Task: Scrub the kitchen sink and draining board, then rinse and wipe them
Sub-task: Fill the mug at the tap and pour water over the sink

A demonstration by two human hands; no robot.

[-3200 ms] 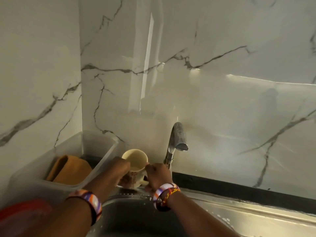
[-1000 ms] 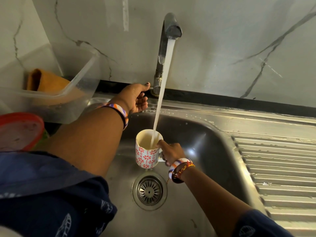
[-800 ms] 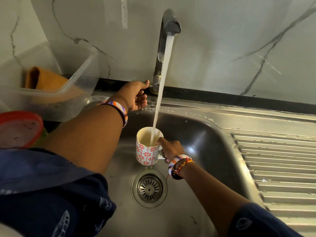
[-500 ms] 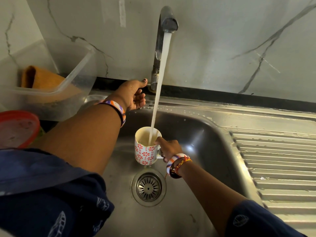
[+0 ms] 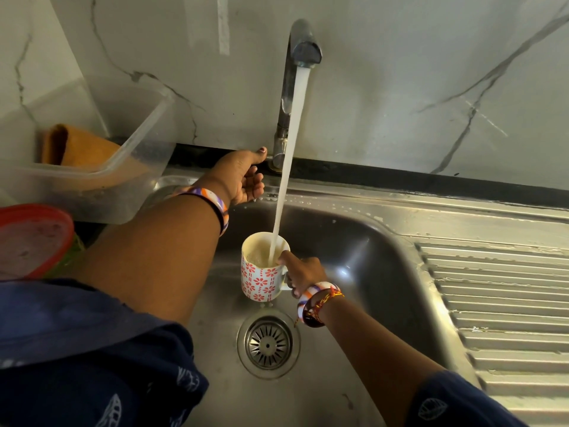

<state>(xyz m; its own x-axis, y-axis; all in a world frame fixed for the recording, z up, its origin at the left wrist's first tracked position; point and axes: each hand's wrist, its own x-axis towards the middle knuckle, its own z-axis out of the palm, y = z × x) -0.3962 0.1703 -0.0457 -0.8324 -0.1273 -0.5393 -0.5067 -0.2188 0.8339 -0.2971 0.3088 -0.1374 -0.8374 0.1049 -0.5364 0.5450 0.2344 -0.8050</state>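
The right hand [image 5: 300, 272] grips the handle of a white ceramic mug with a red flower pattern [image 5: 261, 269], thumb hooked over the rim, holding it low in the middle of the stainless steel sink basin [image 5: 354, 251], above the round slotted metal drain strainer [image 5: 268, 343]. A white stream of tap water [image 5: 291, 155] falls from the tall chrome tap [image 5: 292, 81] straight into the mug, which looks already close to full with cloudy, foaming water. The left hand [image 5: 240, 177] rests at the back edge of the sink beside the tap's base, thumb stretched toward it and fingers loosely curled; whether it is touching a control I cannot tell. The likeliest slip from here is overflow: the flow looks strong, and once it tops the rim it will run over the thumb and make a wet handle harder to keep hold of. A full mug held by the handle alone is heavy on one side and could tip, knocking against the steel wall. Splash could also carry over the basin's rim onto the ribbed steel draining board [image 5: 498, 306] along the right side, or toward the clear plastic tub [image 5: 101, 180] on the counter at the back left corner, with an orange folded cloth [image 5: 80, 149] inside it.
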